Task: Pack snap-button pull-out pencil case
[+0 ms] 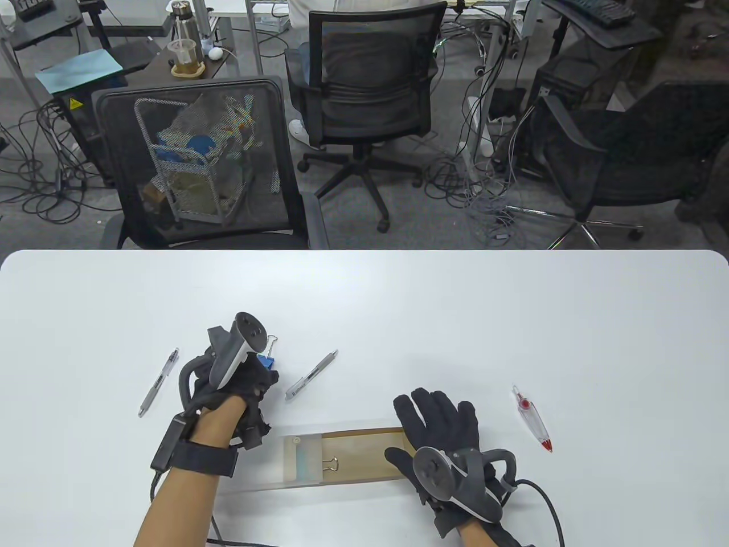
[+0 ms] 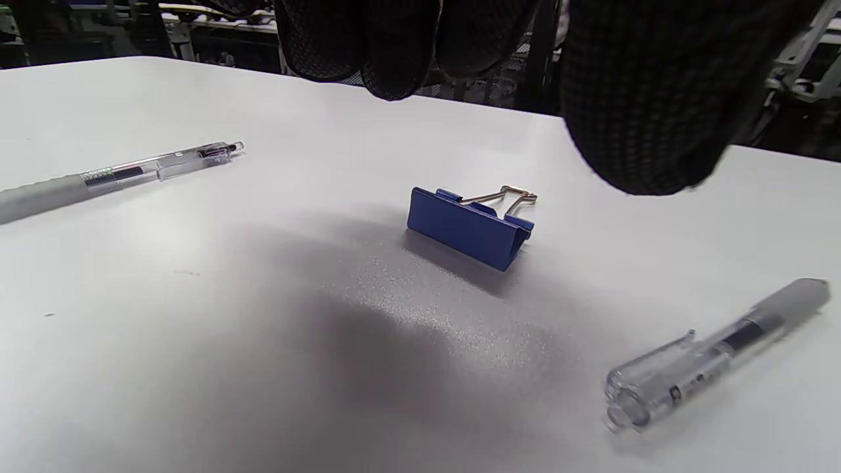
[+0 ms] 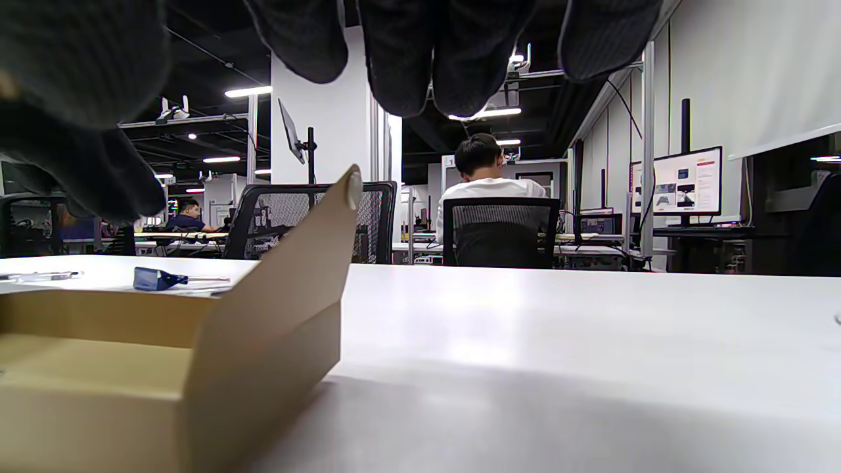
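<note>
The pencil case lies at the table's front: a clear sleeve [image 1: 300, 460] with a snap button, and its brown cardboard drawer [image 1: 364, 453] pulled out to the right. A small binder clip [image 1: 329, 463] lies in the drawer. My right hand [image 1: 416, 427] lies spread and open over the drawer's right end; the drawer's raised flap [image 3: 282, 309] shows in the right wrist view. My left hand [image 1: 263, 383] hovers open just above a blue binder clip [image 2: 470, 226], not touching it. Two clear pens lie on either side of it, one to the left [image 1: 158, 383] and one to the right [image 1: 311, 376].
A red-and-white pen-like item [image 1: 532, 419] lies to the right of my right hand. The table's far edge [image 1: 364, 250] faces office chairs and cables. The blue clip also shows far left in the right wrist view [image 3: 154, 278].
</note>
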`<state>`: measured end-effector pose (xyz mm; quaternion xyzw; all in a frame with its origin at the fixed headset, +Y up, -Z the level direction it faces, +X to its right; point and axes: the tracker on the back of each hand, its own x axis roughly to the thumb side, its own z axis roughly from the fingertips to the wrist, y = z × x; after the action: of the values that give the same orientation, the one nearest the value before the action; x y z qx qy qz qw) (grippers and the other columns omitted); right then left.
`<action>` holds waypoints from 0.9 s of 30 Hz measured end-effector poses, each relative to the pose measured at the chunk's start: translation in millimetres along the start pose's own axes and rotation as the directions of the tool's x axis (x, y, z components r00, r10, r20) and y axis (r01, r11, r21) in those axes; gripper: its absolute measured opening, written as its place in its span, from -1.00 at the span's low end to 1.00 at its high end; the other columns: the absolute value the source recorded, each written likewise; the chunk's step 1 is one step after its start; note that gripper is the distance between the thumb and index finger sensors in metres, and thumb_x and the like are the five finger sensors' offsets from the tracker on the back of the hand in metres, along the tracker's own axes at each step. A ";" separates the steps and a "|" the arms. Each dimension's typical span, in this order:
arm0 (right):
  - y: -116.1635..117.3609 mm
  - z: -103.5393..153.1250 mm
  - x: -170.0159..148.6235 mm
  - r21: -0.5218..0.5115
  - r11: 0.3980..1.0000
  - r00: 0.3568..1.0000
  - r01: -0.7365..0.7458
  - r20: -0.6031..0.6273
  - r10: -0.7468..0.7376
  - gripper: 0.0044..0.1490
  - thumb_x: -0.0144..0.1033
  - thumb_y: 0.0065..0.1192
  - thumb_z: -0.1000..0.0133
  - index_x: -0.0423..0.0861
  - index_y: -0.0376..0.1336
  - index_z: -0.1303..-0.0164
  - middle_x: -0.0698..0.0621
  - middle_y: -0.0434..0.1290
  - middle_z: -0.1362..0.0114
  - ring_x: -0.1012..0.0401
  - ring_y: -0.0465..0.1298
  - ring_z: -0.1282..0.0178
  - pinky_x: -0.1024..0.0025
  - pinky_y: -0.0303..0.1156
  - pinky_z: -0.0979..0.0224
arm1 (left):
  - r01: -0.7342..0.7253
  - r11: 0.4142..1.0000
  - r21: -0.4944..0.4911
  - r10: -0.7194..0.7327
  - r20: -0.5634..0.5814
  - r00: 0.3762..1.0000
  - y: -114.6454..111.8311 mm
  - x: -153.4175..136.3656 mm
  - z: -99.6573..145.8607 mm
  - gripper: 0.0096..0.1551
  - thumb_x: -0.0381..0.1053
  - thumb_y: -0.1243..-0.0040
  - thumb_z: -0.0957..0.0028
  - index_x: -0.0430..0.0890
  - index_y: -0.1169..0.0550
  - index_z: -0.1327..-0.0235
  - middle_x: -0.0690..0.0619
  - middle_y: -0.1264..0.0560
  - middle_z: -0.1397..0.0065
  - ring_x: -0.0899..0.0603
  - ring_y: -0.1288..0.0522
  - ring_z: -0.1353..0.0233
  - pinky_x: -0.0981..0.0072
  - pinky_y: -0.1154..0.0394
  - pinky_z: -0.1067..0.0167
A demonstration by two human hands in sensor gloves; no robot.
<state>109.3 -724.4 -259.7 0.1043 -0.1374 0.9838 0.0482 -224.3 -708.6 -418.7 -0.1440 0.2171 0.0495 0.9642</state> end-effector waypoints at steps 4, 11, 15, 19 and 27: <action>0.0 1.6 -1.0 0.007 1.000 1.000 0.022 -0.009 -0.022 0.02 0.51 0.12 0.11 0.35 0.00 -0.58 0.16 0.16 -0.76 0.10 0.23 -0.71 -0.21 0.12 -0.66 | 0.073 0.997 -0.001 -0.073 -0.085 0.994 -7.6 13.9 -21.1 0.00 0.37 -0.49 0.32 0.26 -0.39 -0.51 0.14 -0.31 -0.67 -0.18 -0.30 -0.69 -0.20 -0.12 -0.64; -0.2 1.4 0.0 0.007 1.000 1.000 0.017 -0.009 -0.017 0.02 0.51 0.12 0.11 0.35 0.01 -0.57 0.17 0.17 -0.75 0.10 0.23 -0.71 -0.20 0.13 -0.66 | 0.132 0.991 -0.031 -0.135 -0.140 0.981 -24.6 23.2 -38.0 -0.06 0.38 -0.50 0.35 0.30 -0.47 -0.43 0.17 -0.40 -0.61 -0.15 -0.38 -0.64 -0.19 -0.17 -0.63; -0.3 1.7 0.7 0.011 1.000 1.000 0.019 -0.006 -0.018 0.02 0.51 0.12 0.11 0.35 0.01 -0.57 0.17 0.17 -0.75 0.10 0.23 -0.71 -0.21 0.13 -0.66 | 0.130 0.991 -0.015 -0.131 -0.146 0.981 -28.9 23.8 -39.1 -0.11 0.35 -0.49 0.35 0.27 -0.51 -0.38 0.21 -0.47 -0.53 -0.13 -0.44 -0.59 -0.17 -0.20 -0.62; -0.2 1.7 0.8 0.015 1.000 1.000 0.019 -0.008 -0.019 0.01 0.51 0.12 0.11 0.35 0.01 -0.57 0.17 0.16 -0.75 0.10 0.23 -0.71 -0.20 0.13 -0.66 | 0.138 0.990 -0.012 -0.138 -0.147 0.980 -28.3 25.2 -37.1 -0.13 0.35 -0.48 0.33 0.26 -0.51 -0.37 0.22 -0.47 -0.53 -0.12 -0.45 -0.58 -0.16 -0.20 -0.63; -0.4 1.9 1.1 0.014 1.000 1.000 0.019 -0.006 -0.019 0.01 0.50 0.12 0.10 0.35 0.01 -0.57 0.16 0.16 -0.76 0.10 0.23 -0.71 -0.20 0.13 -0.66 | 0.017 1.000 0.007 -0.017 -0.050 0.999 -10.8 11.0 -21.3 -0.12 0.29 -0.49 0.30 0.24 -0.48 -0.41 0.19 -0.42 -0.56 -0.15 -0.40 -0.59 -0.19 -0.17 -0.62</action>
<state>108.6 -724.4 -257.6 0.1032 -0.1293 0.9846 0.0571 -221.2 -724.9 -439.1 -0.1432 0.2400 0.0369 0.9594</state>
